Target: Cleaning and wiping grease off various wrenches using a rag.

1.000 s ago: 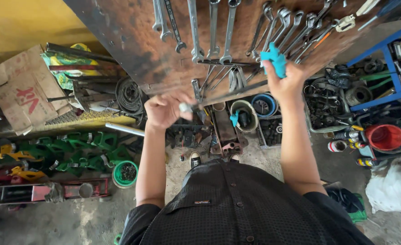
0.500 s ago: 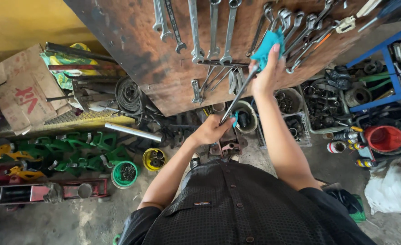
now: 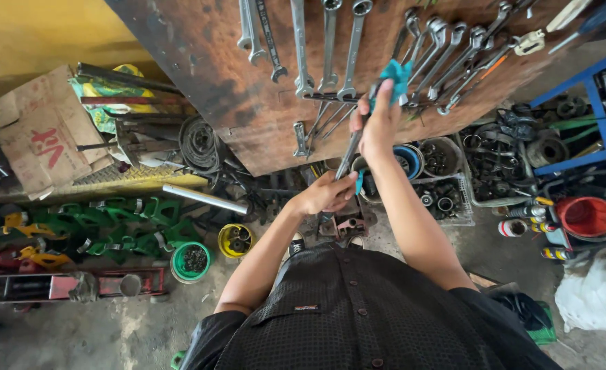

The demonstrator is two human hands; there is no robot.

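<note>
since the earlier frame the left hand (image 3: 327, 195) has been brought up and to the right, and is now closed on the lower end of the long wrench (image 3: 351, 147); half a second ago it was lower and more open beneath the tool. the right hand (image 3: 378, 127) has been kept high on the same wrench with little change in place.

the wrench is held slanted, its lower end in the left hand and its upper part under the right hand, in front of the lower edge of the rusty brown tool board (image 3: 248, 89). the left fingers (image 3: 340, 183) are curled and pressed together around the shaft. the right fingers (image 3: 385, 99) are closed on a blue cloth (image 3: 395, 74), which is pressed against the upper shaft; whether the shaft itself is pinched under the cloth cannot be told.

a row of hanging wrenches (image 3: 330, 48) is seen on the board just left of the cloth, and a second fanned group (image 3: 453, 55) just right of it.

on the floor below: a grey metal tube (image 3: 203, 199) left of the left hand, a yellow tub (image 3: 236, 240) and a green tub (image 3: 192, 260) near the left forearm, green jack stands (image 3: 111, 219) farther left, a cardboard box (image 3: 39, 133) at far left, a red bucket (image 3: 586, 216) at far right, and a blue rack (image 3: 590, 103) above it.
</note>
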